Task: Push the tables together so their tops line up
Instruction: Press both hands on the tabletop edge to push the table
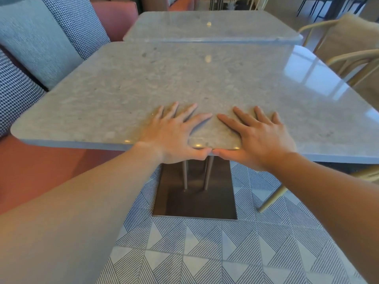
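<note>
The near grey marble-patterned tabletop (143, 89) is standing in the centre of the view on thin metal legs (185, 173) rising from a dark square metal base plate (194, 201). The far grey marble-patterned tabletop (205, 25) is sitting just beside its far edge, with no gap showing along the seam. Its corners are lying slightly to the right of the near tabletop's far corners.

The left hand (176, 132) and the right hand (258, 136) are pressing flat on the near tabletop at the middle of its near edge. The fingers of both hands are lying straight and spread apart on the surface. Both thumbs are lying along the near edge face, with their tips touching each other.

Blue-grey and houndstooth cushions (41, 37) are resting against a terracotta bench (30, 167) on the left. Pale wooden chairs (348, 64) are standing on the right. Striped geometric floor tiles (205, 253) are covering the floor.
</note>
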Action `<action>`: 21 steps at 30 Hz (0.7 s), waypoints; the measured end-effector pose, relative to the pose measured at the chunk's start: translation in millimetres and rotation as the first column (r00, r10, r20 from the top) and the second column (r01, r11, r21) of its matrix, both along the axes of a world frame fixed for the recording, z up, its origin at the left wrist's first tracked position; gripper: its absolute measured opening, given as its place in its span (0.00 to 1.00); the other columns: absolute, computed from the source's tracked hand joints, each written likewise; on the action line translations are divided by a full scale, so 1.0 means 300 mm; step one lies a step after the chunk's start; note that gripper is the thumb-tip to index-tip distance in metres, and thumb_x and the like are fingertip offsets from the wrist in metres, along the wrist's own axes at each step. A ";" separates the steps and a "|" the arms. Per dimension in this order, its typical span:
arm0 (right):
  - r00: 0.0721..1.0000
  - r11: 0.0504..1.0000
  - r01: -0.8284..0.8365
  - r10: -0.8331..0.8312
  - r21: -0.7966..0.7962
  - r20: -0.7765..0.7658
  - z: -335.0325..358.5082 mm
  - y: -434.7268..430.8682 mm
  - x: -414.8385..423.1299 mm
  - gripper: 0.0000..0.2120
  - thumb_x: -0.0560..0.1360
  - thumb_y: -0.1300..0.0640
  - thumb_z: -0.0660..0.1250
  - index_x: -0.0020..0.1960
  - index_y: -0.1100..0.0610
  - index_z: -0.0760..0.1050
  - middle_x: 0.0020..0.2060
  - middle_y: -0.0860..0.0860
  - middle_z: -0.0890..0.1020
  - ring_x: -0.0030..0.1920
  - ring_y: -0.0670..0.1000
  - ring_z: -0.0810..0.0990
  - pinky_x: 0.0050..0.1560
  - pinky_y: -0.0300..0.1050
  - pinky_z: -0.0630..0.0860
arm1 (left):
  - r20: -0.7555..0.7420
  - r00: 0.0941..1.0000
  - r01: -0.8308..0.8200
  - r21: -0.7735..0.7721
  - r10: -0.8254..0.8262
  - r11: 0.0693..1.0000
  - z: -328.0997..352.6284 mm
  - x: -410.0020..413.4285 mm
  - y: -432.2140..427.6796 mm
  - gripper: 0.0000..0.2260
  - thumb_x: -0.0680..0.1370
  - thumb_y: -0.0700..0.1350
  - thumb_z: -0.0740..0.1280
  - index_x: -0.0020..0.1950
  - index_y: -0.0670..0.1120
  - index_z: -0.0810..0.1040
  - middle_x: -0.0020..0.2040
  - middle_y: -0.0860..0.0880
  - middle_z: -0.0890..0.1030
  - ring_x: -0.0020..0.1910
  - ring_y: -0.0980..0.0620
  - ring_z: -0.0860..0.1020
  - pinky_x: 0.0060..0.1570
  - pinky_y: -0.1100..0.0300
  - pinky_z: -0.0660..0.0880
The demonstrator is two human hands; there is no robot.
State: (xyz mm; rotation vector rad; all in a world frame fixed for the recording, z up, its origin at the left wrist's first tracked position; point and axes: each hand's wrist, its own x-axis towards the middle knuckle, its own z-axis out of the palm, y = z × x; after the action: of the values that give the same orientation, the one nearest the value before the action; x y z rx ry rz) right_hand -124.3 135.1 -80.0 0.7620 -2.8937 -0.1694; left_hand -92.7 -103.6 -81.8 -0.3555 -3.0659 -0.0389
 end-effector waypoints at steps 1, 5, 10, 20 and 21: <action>1.000 1.000 -0.005 0.005 -0.002 -0.002 -0.002 0.001 -0.003 0.57 0.59 0.11 0.26 0.84 0.33 0.46 0.85 0.46 0.58 0.83 0.65 0.59 0.77 0.73 0.60 | -0.009 1.000 -0.002 -0.014 0.002 1.000 -0.003 -0.005 0.003 0.45 0.66 0.83 0.47 0.81 0.72 0.43 0.88 0.56 0.47 0.87 0.37 0.49 0.82 0.35 0.47; 1.000 1.000 -0.015 0.015 0.004 -0.008 -0.009 0.007 -0.013 0.57 0.59 0.11 0.27 0.84 0.34 0.45 0.86 0.46 0.58 0.83 0.66 0.58 0.77 0.74 0.59 | -0.066 0.998 -0.022 -0.026 0.020 0.999 -0.017 -0.002 -0.006 0.44 0.66 0.83 0.47 0.81 0.73 0.44 0.88 0.57 0.51 0.86 0.37 0.53 0.81 0.34 0.50; 1.000 1.000 -0.025 0.025 -0.006 0.002 -0.006 0.005 -0.015 0.60 0.57 0.11 0.24 0.84 0.34 0.46 0.86 0.47 0.58 0.84 0.66 0.58 0.77 0.75 0.58 | -0.078 0.996 -0.040 -0.036 0.037 0.999 -0.011 -0.006 0.001 0.44 0.65 0.84 0.48 0.80 0.74 0.44 0.87 0.58 0.52 0.86 0.39 0.55 0.81 0.35 0.53; 0.999 0.999 -0.037 0.036 -0.022 -0.013 -0.017 0.008 -0.037 0.59 0.59 0.10 0.28 0.84 0.34 0.48 0.85 0.47 0.60 0.83 0.67 0.59 0.77 0.76 0.59 | -0.091 0.995 -0.049 -0.039 0.046 0.998 -0.012 -0.013 0.006 0.46 0.64 0.84 0.45 0.81 0.74 0.44 0.87 0.58 0.52 0.86 0.40 0.56 0.81 0.36 0.53; 0.999 0.999 -0.038 0.038 -0.019 -0.015 -0.018 0.010 -0.041 0.58 0.59 0.11 0.28 0.84 0.34 0.48 0.85 0.47 0.60 0.83 0.67 0.59 0.77 0.76 0.58 | -0.093 0.994 -0.052 -0.039 0.049 0.998 -0.011 -0.015 0.009 0.46 0.64 0.84 0.45 0.81 0.74 0.44 0.87 0.58 0.52 0.86 0.40 0.56 0.81 0.36 0.54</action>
State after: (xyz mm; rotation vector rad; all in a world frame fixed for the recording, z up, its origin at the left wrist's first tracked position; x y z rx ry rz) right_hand -136.6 138.2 -85.3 0.8083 -2.8605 -0.1425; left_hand -97.2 -100.8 -85.1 -0.2736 -2.9864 0.0424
